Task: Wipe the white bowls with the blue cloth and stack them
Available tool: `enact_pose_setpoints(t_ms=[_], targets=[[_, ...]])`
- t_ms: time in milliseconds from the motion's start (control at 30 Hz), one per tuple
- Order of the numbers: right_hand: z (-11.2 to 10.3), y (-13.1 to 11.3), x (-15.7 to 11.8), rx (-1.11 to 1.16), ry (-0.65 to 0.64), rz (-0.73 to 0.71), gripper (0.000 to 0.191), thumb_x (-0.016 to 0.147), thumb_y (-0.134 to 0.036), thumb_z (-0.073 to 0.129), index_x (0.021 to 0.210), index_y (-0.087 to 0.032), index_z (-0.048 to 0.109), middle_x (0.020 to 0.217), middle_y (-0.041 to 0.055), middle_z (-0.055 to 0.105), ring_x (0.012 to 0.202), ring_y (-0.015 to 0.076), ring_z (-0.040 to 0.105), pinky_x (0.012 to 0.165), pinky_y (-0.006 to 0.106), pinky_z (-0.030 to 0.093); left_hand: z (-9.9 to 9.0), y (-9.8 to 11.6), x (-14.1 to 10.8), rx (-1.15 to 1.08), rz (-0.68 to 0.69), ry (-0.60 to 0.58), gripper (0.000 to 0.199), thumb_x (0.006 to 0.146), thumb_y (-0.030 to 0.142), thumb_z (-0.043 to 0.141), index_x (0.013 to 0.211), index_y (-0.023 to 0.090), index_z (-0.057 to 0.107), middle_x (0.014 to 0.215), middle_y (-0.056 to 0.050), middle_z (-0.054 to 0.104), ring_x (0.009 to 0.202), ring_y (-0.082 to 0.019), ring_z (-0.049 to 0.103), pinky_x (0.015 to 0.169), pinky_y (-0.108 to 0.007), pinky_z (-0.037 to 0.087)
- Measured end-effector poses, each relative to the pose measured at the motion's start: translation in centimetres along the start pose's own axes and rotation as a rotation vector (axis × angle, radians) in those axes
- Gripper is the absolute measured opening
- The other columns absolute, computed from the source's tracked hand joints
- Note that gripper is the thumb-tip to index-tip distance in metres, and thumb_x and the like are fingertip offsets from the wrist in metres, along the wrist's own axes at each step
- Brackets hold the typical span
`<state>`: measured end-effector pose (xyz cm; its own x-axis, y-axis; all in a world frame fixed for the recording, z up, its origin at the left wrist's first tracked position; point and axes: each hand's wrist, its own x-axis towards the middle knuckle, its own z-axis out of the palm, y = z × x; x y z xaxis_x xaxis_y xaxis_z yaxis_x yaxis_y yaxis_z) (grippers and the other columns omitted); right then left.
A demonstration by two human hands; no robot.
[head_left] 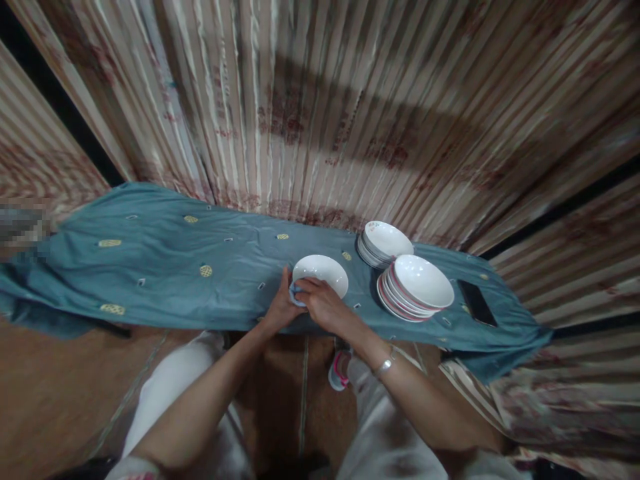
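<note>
A white bowl point(323, 269) is tilted slightly on the blue-green cloth in front of me. My left hand point(284, 305) grips its near left edge, thumb pointing up along the outside. Over the near rim, my right hand point(320, 301) presses a small light-blue cloth point(296, 295) against the bowl, its fingers closed on the fabric. The hands partly hide the lower part of the bowl. To the right stands a stack of bowls with red bands point(420, 287), the top one white and leaning. Behind that is a second stack of white bowls point(384, 243).
A blue-green tablecloth with yellow pineapple prints point(165, 267) covers the long narrow table. A black phone point(477, 303) lies at the right end. Pleated curtains point(320, 133) hang directly behind, with dark poles on both sides. My legs are close to the front edge.
</note>
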<state>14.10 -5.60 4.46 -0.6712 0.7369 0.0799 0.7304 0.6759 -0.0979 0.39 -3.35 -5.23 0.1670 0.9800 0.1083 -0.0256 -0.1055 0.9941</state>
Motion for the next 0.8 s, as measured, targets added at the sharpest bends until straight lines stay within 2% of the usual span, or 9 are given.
enact_pose_setpoints(t_ms=[200, 333, 467, 633, 800], targets=[[0.0, -0.2, -4.1, -0.041, 0.08, 0.026, 0.026, 0.09, -0.005, 0.051, 0.103, -0.016, 0.069, 0.125, 0.0129, 0.062, 0.12, 0.0271, 0.052, 0.095, 0.041, 0.047, 0.1, 1.0, -0.4, 0.116, 0.101, -0.035, 0.119, 0.05, 0.044, 0.087, 0.148, 0.016, 0.026, 0.143, -0.019, 0.049, 0.132, -0.034, 0.047, 0.113, -0.049, 0.032], [0.8, 0.7, -7.0, -0.031, 0.16, 0.07, 0.031, 0.088, -0.004, 0.049, 0.109, -0.017, 0.069, 0.13, 0.015, 0.06, 0.124, 0.0283, 0.05, 0.097, 0.044, 0.047, 0.2, 1.5, -0.4, 0.167, 0.075, -0.043, 0.118, 0.054, 0.037, 0.086, 0.15, 0.017, 0.021, 0.143, -0.018, 0.049, 0.134, -0.033, 0.045, 0.114, -0.049, 0.029], [2.2, 2.2, -8.9, 0.016, 0.266, 0.159, 0.036, 0.086, -0.002, 0.047, 0.11, -0.017, 0.07, 0.131, 0.0153, 0.06, 0.125, 0.0291, 0.05, 0.1, 0.047, 0.047, 0.2, 1.2, -0.3, 0.212, 0.057, -0.014, 0.12, 0.052, 0.028, 0.086, 0.151, 0.016, 0.018, 0.149, -0.019, 0.043, 0.14, -0.033, 0.037, 0.117, -0.048, 0.023], [3.5, 4.5, -10.0, 0.143, 0.401, 0.297, 0.042, 0.081, -0.001, 0.042, 0.105, -0.017, 0.072, 0.129, 0.0155, 0.062, 0.123, 0.0273, 0.054, 0.103, 0.047, 0.046, 0.2, 0.8, -0.1, 0.194, 0.055, -0.022, 0.123, 0.052, 0.031, 0.086, 0.151, 0.015, 0.016, 0.151, -0.02, 0.04, 0.143, -0.032, 0.033, 0.119, -0.048, 0.019], [4.2, 6.1, -9.2, 0.345, 0.513, 0.452, 0.041, 0.074, -0.006, 0.041, 0.097, -0.019, 0.073, 0.126, 0.0127, 0.065, 0.121, 0.0254, 0.057, 0.105, 0.044, 0.044, 0.3, 0.6, 0.1, 0.177, 0.036, 0.002, 0.127, 0.049, 0.037, 0.088, 0.152, 0.017, 0.016, 0.154, -0.021, 0.035, 0.144, -0.033, 0.031, 0.119, -0.048, 0.019]])
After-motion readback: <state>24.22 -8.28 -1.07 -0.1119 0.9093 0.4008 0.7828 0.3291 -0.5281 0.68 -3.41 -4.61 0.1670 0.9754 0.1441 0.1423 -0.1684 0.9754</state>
